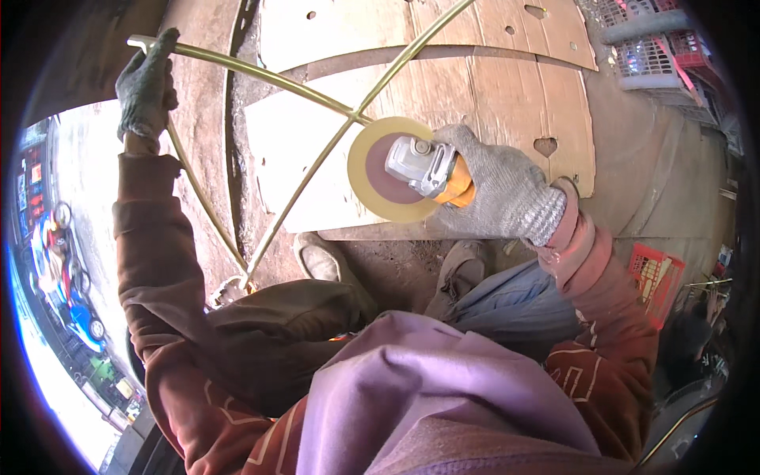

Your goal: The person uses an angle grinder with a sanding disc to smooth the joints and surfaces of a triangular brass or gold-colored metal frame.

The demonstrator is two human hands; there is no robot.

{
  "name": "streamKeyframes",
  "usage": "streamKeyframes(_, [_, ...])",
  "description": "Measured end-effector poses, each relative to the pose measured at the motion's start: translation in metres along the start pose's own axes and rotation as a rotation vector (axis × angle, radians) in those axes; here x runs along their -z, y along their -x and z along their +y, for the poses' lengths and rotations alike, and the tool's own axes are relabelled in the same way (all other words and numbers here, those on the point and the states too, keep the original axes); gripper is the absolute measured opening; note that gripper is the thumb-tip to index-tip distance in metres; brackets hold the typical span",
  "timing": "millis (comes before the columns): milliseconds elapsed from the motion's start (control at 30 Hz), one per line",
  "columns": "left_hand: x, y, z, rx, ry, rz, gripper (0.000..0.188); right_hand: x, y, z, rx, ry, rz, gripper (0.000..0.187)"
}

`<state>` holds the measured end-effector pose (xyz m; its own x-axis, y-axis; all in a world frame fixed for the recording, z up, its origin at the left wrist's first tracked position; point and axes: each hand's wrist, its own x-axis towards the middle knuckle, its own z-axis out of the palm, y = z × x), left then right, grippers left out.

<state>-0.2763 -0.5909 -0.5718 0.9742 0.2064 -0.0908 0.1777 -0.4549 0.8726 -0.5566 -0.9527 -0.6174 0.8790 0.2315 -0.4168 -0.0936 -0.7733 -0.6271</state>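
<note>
in the upper left of the frame the gloved left hand (146,85) is closed around a rod of the thin brass-coloured metal frame (317,162). at centre, the gloved right hand (500,190) grips an angle grinder (431,172) (orange body, grey head); its yellowish disc (384,170) sits at the frame's rod crossing, above rusty sheet panels (507,79).

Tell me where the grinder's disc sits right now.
In the head view, the disc sits centre frame, on the angle grinder held by the right hand, right beside the crossing of the brass-coloured rods.
</note>
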Motion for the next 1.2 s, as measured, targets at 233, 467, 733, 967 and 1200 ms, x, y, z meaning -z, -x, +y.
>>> streamKeyframes(233, [0.0,-0.001,-0.007,-0.046,0.072,-0.033,0.036,-0.004,-0.006,0.003,0.026,-0.059,-0.01,0.076])
streamKeyframes(467, [-0.002,-0.001,-0.009,-0.077,0.074,0.005,0.034,-0.002,-0.009,0.003,0.033,-0.12,-0.007,0.077])
streamKeyframes(733, [-0.008,0.002,-0.007,-0.1,0.108,0.006,0.034,-0.004,-0.009,0.014,0.035,-0.166,0.035,0.084])
streamKeyframes(967, [-0.01,0.004,-0.007,-0.096,0.116,-0.013,0.032,-0.002,-0.004,0.024,0.056,-0.176,0.07,0.084])
streamKeyframes(1200, [-0.012,0.005,-0.006,-0.118,0.159,-0.011,0.029,0.005,-0.009,0.022,0.046,-0.184,0.017,0.086])
